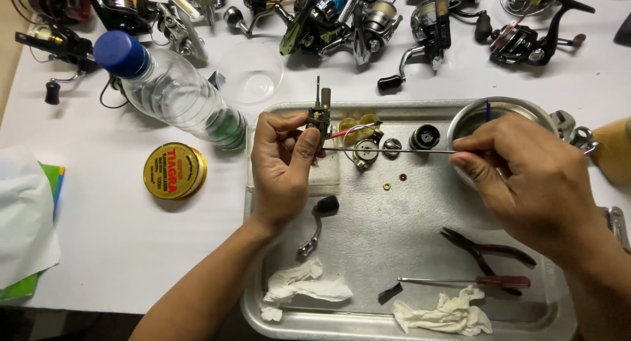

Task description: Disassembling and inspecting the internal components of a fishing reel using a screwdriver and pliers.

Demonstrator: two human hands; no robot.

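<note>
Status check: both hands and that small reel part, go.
Left hand pinches small reel part. Right hand holds thin rod against it. Nothing in between.

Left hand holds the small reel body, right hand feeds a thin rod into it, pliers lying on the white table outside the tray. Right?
Not quite. In the head view the pliers lie inside the metal tray, not on the white table. The rest holds: left hand holds the small reel body, right hand holds the thin rod to it.

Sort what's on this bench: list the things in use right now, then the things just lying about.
In use: left hand holding a small reel body; right hand pushing a thin metal rod into it.

Lying about: pliers, screwdriver, crank handle, plastic bottle, yellow tin, crumpled tissues.
</note>
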